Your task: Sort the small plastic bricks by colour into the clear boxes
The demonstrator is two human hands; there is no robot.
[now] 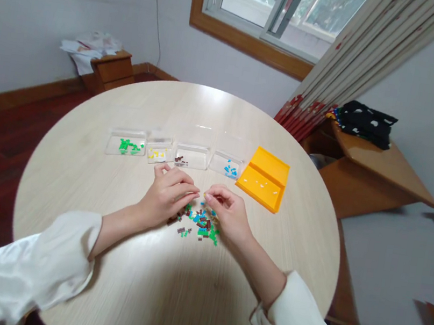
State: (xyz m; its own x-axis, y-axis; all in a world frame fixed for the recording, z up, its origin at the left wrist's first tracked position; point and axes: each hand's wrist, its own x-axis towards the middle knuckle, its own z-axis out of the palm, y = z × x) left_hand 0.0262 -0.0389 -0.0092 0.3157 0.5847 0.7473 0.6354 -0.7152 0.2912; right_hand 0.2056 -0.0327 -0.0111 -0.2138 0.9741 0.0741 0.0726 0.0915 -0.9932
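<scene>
A loose pile of tiny toy bricks [203, 224] in brown, green, blue and yellow lies on the round table, between and below my hands. Over the pile's right side, my right hand [230, 210] pinches a small yellow brick [204, 195] between thumb and fingertips. Opposite it, my left hand [169, 194] is held at the left edge of the pile. Its thumb and fingertips come together close to the right hand's, and whether anything is between them cannot be made out. Some bricks are partly hidden under both hands.
Behind the hands stand clear trays with green [113, 146], yellow [169, 156], brown [200, 159] and blue [217, 162] bricks. An open orange case [269, 165] with several white pieces sits right of them. The round table's [87, 181] edge curves around.
</scene>
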